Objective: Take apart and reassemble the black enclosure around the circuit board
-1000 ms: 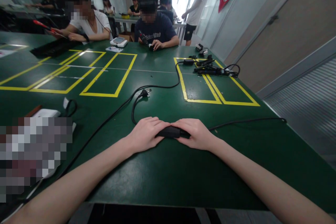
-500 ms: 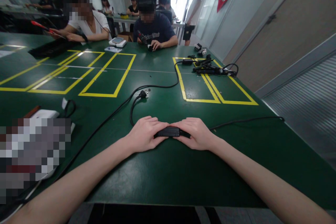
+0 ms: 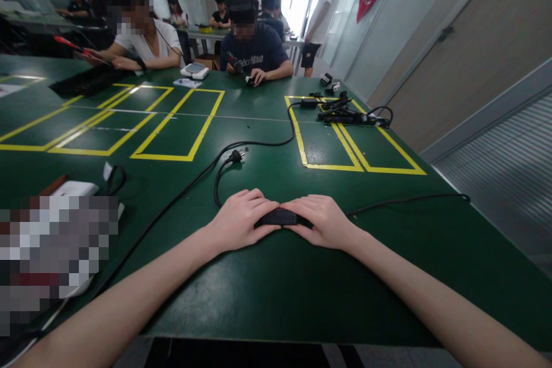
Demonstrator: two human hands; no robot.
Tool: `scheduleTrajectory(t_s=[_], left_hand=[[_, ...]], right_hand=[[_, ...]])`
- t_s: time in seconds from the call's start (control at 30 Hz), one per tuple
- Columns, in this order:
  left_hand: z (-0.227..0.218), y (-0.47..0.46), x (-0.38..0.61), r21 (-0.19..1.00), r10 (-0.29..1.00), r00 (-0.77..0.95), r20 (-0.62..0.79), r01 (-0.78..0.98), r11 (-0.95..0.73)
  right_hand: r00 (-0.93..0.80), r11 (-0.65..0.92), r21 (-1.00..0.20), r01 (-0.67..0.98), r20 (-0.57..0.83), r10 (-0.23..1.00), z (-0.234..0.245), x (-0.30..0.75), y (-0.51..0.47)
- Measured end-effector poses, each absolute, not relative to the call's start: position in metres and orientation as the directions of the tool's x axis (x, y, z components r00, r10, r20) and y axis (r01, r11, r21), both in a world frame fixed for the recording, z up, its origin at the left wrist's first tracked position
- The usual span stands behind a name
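A black power adapter [image 3: 279, 218] lies flat on the green table [image 3: 267, 293] near the front edge. My left hand [image 3: 241, 221] is curled over its left end and my right hand [image 3: 322, 221] over its right end, fingertips almost meeting on top. Both hands grip it. A black cable [image 3: 405, 200] runs from the adapter's right end toward the table's right edge. Another black cord loops from the left end to a plug [image 3: 235, 156] lying just beyond my hands.
Yellow tape rectangles [image 3: 179, 126] mark the tabletop. A pile of black adapters and cables [image 3: 345, 112] sits at the far right. A white device [image 3: 73, 188] lies at the left. Other people sit working at the table's far end.
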State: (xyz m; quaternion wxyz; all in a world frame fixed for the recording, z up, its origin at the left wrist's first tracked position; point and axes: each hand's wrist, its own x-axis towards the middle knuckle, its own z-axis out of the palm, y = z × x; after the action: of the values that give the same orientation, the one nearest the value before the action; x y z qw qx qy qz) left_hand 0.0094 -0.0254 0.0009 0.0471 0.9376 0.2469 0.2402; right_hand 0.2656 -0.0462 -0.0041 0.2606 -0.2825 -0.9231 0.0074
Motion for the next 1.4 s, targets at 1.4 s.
scheduleTrajectory(t_s=[1.4], left_hand=[[0.009, -0.018, 0.004, 0.149, 0.465, 0.650, 0.601, 0.481, -0.864]], right_hand=[[-0.320, 0.338, -0.814, 0.473, 0.198, 0.926, 0.023, 0.322, -0.025]])
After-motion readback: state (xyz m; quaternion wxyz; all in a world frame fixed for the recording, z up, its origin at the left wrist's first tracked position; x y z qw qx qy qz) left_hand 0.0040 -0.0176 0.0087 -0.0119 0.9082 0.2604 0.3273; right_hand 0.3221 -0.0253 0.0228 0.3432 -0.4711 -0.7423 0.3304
